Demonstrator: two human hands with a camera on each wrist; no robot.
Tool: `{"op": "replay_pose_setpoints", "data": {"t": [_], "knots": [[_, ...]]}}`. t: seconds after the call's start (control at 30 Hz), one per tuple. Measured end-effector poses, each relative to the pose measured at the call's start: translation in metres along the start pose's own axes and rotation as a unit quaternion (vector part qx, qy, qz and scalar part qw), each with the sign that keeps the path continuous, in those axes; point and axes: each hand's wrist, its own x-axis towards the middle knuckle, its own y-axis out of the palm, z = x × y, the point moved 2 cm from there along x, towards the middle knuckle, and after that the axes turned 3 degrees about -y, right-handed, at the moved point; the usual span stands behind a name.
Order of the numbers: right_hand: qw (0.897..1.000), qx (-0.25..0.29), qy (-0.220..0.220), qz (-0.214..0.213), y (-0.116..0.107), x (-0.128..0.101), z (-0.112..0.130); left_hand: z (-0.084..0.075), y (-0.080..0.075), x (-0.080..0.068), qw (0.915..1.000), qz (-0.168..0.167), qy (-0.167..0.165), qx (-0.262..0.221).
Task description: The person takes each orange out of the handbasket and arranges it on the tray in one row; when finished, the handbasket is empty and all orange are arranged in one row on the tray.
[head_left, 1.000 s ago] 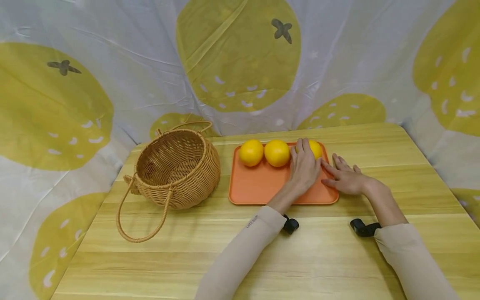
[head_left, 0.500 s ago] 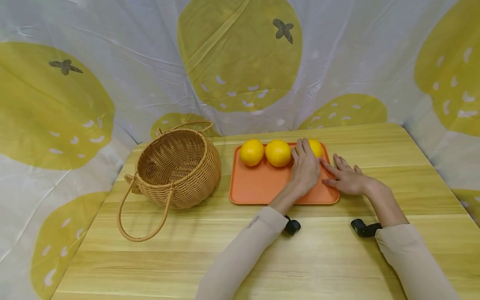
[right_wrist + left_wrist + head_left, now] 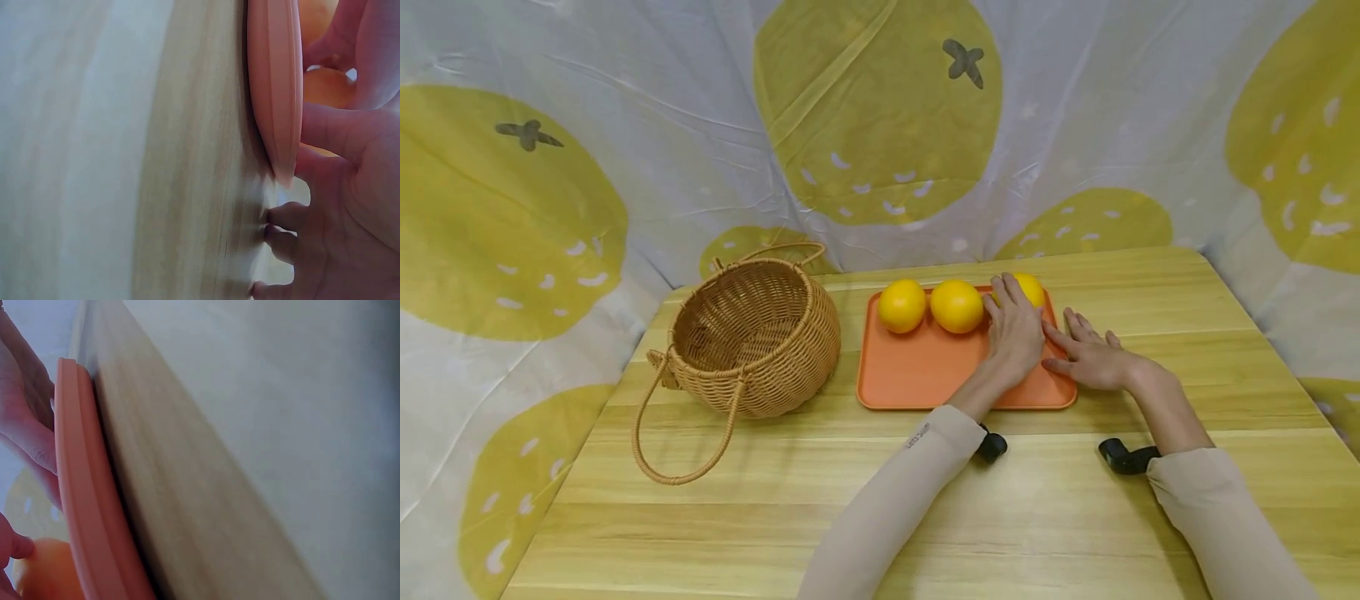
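Three oranges sit in a row along the far side of an orange-red tray (image 3: 917,375): the left orange (image 3: 902,306), the middle orange (image 3: 957,307) and the right orange (image 3: 1028,290). My left hand (image 3: 1017,332) grips the right orange from the near side and partly hides it. In the left wrist view its thumb (image 3: 20,547) presses against that orange (image 3: 51,569). My right hand (image 3: 1093,358) lies at the tray's right edge with fingers spread. Its thumb and index finger reach over the rim, and the other fingertips rest on the tabletop, as the right wrist view shows.
To the left of the tray stands a round wicker basket (image 3: 797,358), its near handle (image 3: 677,481) folded down toward the table. Everything is on a wooden table (image 3: 1037,517). A fruit-print cloth (image 3: 700,167) hangs behind and around it.
My left hand and forearm have shifted slightly right and away from me, and the right orange sits a touch farther back. My right hand stays put.
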Motion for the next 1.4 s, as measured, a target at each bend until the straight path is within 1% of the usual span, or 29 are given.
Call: {"op": "replay_pose_setpoints", "data": {"t": [0.23,0.33,0.57,0.73,0.93,1.13,1.23,1.4], "knots": [[1.000,0.006,0.000,-0.004,0.0005,0.0012,0.0008,0.0000,-0.0018,0.0016,0.9999,-0.003,-0.013,-0.009],[1.000,0.005,0.000,-0.002,0.0009,0.0013,0.0020,0.0020,-0.0024,0.0024,0.9999,-0.003,-0.012,-0.005],[1.000,-0.003,0.002,-0.002,0.0031,0.0037,0.0019,0.0076,-0.0041,0.0021,0.9998,0.018,-0.004,-0.009],[1.000,-0.008,0.004,-0.005,0.0025,0.0034,-0.0001,0.0072,-0.0049,0.0030,0.9997,0.018,0.002,-0.014],[1.000,-0.011,0.006,-0.010,0.0029,0.0043,-0.0029,0.0053,-0.0012,0.0038,0.9986,0.013,-0.019,-0.048],[1.000,-0.012,0.004,-0.012,0.0032,0.0046,-0.0033,0.0057,0.0013,0.0055,0.9952,0.013,-0.042,-0.088],[1.000,-0.011,0.004,-0.008,0.0027,0.0040,-0.0026,0.0066,0.0007,0.0067,0.9933,0.014,-0.048,-0.104],[1.000,-0.012,0.006,-0.008,0.0017,0.0033,-0.0015,0.0066,0.0001,0.0075,0.9922,0.016,-0.048,-0.114]]}}
